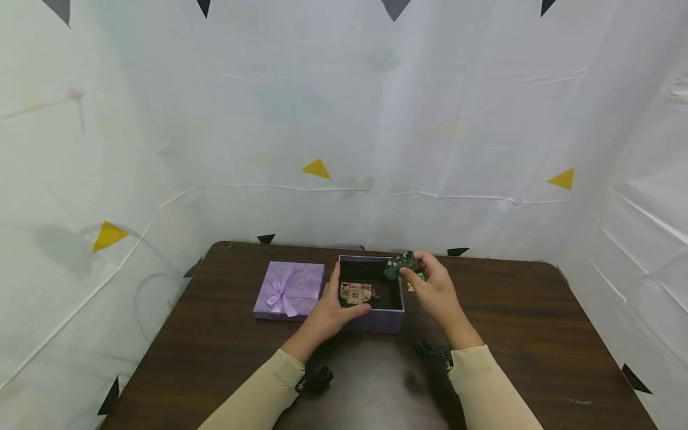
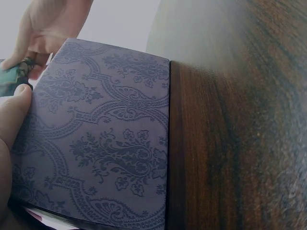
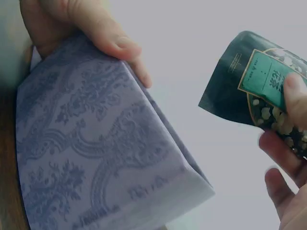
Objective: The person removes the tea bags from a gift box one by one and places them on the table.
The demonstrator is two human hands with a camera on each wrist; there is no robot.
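Observation:
A purple patterned gift box (image 1: 376,322) stands without its lid at the far middle of the table. My left hand (image 1: 326,313) grips its front left corner, thumb over the front rim and fingers along the left wall. Inside the box lies a beige and brown packet (image 1: 355,294). Over the box's right rim, my right hand (image 1: 438,292) pinches a small dark green packet (image 1: 399,264) between thumb and fingers. The right wrist view shows a lighter green label and pale flower-like print on that green packet (image 3: 264,79).
Left of the box lies a purple lid (image 1: 303,278) with a ribbon bow (image 1: 282,292). A small light-coloured packet (image 1: 411,288) shows beside the box's right wall, partly hidden by my right hand. White curtains (image 1: 344,119) surround the dark wooden table (image 1: 537,334).

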